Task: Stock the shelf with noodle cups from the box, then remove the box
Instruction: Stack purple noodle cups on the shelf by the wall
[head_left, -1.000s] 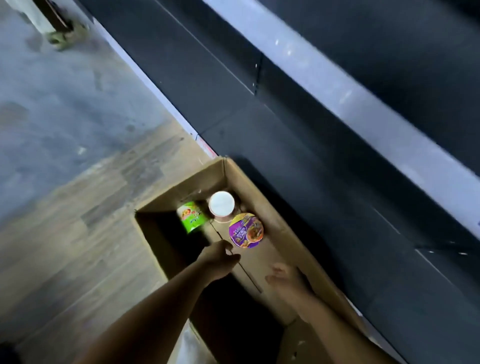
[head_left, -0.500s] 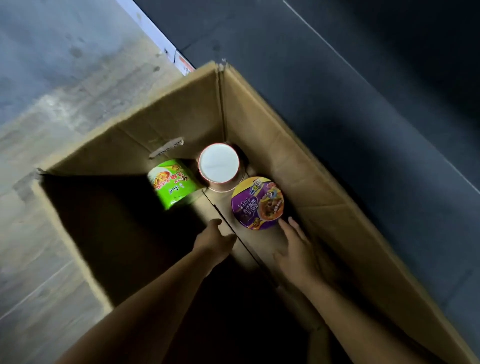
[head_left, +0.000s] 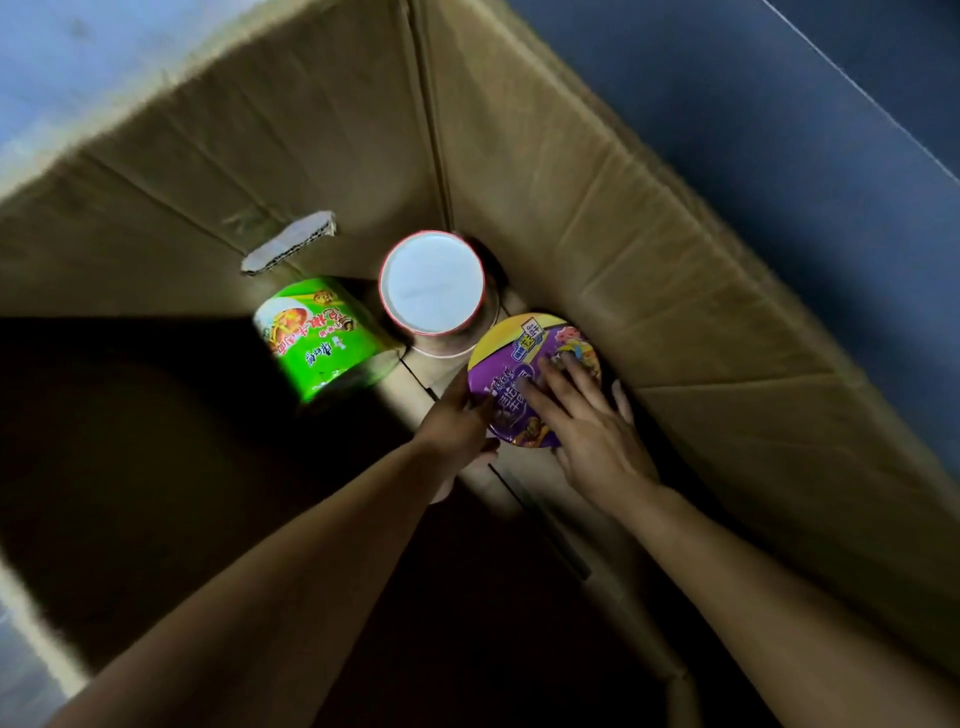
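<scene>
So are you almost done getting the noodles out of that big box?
Nearly. The box looks mostly emptied: only three cups show in it. The left hand and right hand are on the purple cup now. The green cup, lying on its side, and the white-topped cup come next, then the box itself.

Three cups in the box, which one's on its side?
The green cup, leftmost: it lies tipped over, printed wall showing. The white-topped cup and the purple-lidded cup stand with a flat end up.
</scene>
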